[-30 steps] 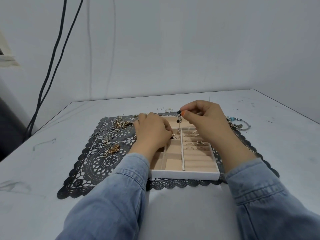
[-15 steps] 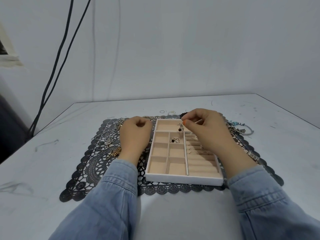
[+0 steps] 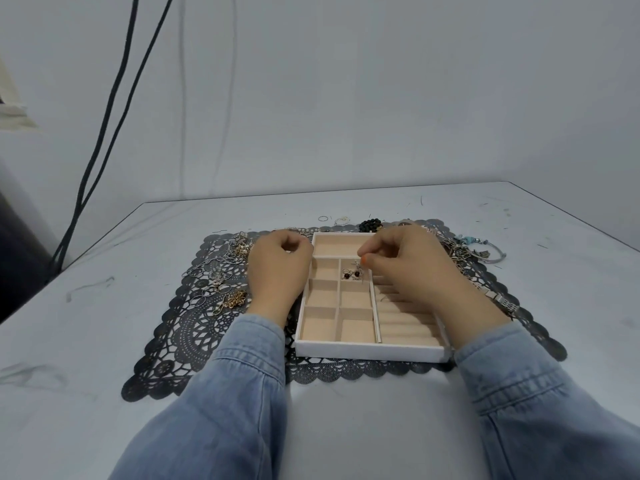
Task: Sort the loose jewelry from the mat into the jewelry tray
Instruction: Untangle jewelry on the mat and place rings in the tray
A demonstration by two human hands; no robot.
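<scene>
A white jewelry tray (image 3: 370, 353) with beige compartments lies on a black lace mat (image 3: 194, 327). Two dark-beaded earrings (image 3: 351, 274) sit in one small compartment in the tray's upper middle. My right hand (image 3: 408, 268) hovers over the tray's ring rolls, thumb and forefinger pinched on the wire of the right-hand earring. My left hand (image 3: 277, 268) is curled into a fist above the mat, just left of the tray, with nothing visible in it. A ring shows in the ring rolls, partly hidden by my right hand.
Silver chains (image 3: 214, 271) and a gold chain (image 3: 232, 301) lie on the mat's left. A black bead bracelet (image 3: 370, 225) and small rings (image 3: 341, 220) sit behind the tray. Bracelets (image 3: 485, 252) and a watch band (image 3: 502, 301) lie right. Cables (image 3: 104, 133) hang at left.
My left hand has moved off the tray to the mat on its left. My right hand has lowered the dangling earring into the compartment beside the other earring.
</scene>
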